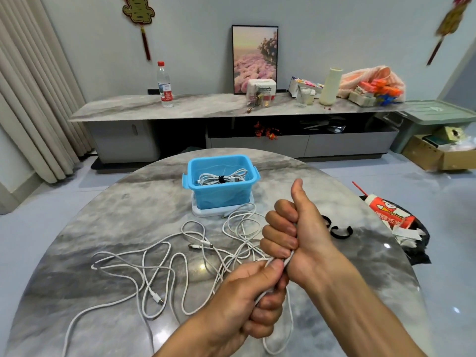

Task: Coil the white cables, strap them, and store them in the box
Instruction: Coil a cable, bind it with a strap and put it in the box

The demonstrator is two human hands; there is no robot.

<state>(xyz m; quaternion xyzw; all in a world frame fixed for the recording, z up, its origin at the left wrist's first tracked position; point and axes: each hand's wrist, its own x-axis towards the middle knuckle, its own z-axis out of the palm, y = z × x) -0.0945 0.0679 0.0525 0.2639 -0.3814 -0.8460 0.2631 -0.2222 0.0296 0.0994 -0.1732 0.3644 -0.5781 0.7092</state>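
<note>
Both hands meet over the near right part of the round marble table (108, 228), each gripping the same white cable: the right hand (296, 233) has four fingers curled round it with the thumb raised, and the left hand (247, 300) pinches the cable (290, 320) just below, a loop hanging toward the near edge. More loose white cables (154, 269) sprawl across the left and middle of the tabletop, one strand reaching the near-left rim. The blue box (221, 194) stands toward the far edge on its white lid (206, 212), holding one strapped coil (221, 178). Black straps (337, 229) lie right of the hands, with bare marble beyond them.
</note>
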